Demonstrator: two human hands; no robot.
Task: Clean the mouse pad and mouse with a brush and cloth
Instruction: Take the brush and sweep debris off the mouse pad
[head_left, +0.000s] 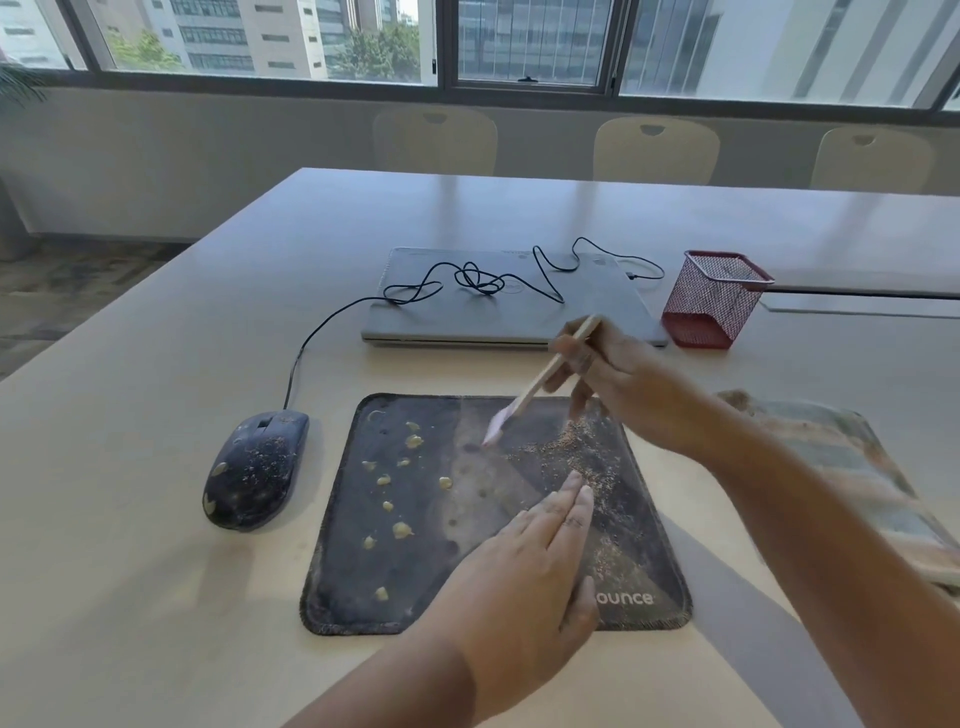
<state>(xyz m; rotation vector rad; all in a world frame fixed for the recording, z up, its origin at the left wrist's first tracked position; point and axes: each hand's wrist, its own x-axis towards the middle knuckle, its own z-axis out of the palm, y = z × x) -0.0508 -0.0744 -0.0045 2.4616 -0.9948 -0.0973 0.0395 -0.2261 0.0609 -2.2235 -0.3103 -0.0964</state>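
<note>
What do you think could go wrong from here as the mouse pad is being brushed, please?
The brush in the right hand could smear the yellowish blobs on the mouse pad instead of lifting them. Sweeping the crumbs rightward may scatter them onto the cloth or table. The left hand, flat on the pad, lies close to crumbs and may pick them up.

Daylight floods in from the windows (270, 41) behind | pale sheen streaks the far table (519, 208) | soft arm shadow falls across the near tabletop, lower right | right hand (613, 379) and brush (540, 384) smeared by motion blur | wide-angle bending curves window frames and table edges | overall image slightly soft.
</note>
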